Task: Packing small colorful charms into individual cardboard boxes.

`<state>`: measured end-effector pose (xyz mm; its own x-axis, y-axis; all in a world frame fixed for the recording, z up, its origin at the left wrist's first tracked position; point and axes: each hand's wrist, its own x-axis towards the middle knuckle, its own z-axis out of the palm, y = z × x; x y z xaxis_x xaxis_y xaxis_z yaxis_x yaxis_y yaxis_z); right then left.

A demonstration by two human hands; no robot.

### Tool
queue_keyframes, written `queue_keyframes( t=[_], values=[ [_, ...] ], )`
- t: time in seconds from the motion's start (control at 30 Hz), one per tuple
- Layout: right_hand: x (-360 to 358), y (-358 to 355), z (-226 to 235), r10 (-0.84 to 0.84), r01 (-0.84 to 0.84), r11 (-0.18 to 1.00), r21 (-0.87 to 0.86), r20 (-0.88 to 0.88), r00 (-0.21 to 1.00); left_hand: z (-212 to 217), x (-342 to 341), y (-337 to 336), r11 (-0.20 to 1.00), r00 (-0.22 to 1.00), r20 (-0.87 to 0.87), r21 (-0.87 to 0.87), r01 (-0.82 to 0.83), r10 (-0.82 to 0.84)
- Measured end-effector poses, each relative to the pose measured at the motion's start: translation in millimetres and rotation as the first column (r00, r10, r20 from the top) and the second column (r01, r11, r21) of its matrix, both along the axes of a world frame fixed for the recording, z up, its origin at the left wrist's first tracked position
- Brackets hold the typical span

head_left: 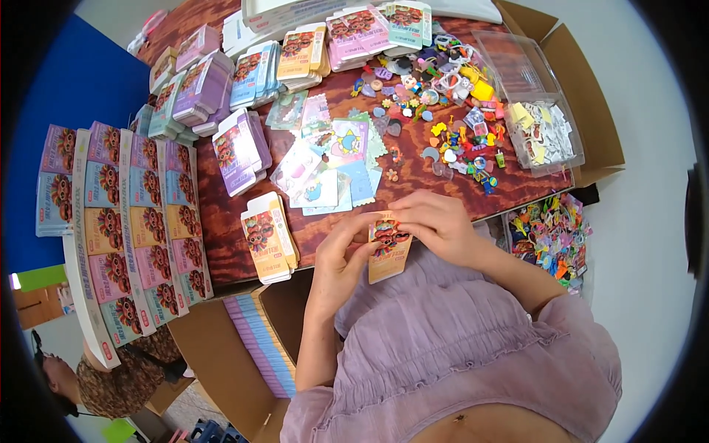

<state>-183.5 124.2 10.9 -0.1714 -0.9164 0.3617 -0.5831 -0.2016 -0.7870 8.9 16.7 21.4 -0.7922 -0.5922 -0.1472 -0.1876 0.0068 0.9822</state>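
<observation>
A small orange card box [389, 258] printed with a colourful cartoon figure is held in front of my chest at the table's near edge. My left hand [346, 244] grips its left side, thumb across the front. At its top end are the fingers of my right hand [436, 221], closed around the upper edge. What the right fingertips pinch inside the top is hidden. Just left of my left hand, a stack of similar orange boxes [267, 240] lies on the table. Beyond my hands are loose picture cards [348, 140], some with scalloped edges.
Stacks of flat purple boxes [240, 155] and blue boxes [255, 74] line the back left. Small plastic trinkets [450, 81] spread at the right, beside a clear tray [546, 159]. Filled display trays [122, 236] stand left. An open carton [214, 354] sits below; another person [118, 369] is lower left.
</observation>
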Motion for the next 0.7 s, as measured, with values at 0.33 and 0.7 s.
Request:
queue_keyframes(
  t=[0.33,0.7],
  values=[
    [18.6,-74.9,-18.8,-0.254,-0.169,0.946,0.275,0.958,0.135,-25.5,-20.8,-20.8,0.961,0.924,-0.319,-0.106,-0.254,0.21],
    [-40.4,-170.9,-40.2,-0.181,0.264,0.963,0.045,-0.619,0.764,-25.6,-13.2,-24.6,0.951,0.955,0.009,0.089,-0.295,0.296]
  ],
)
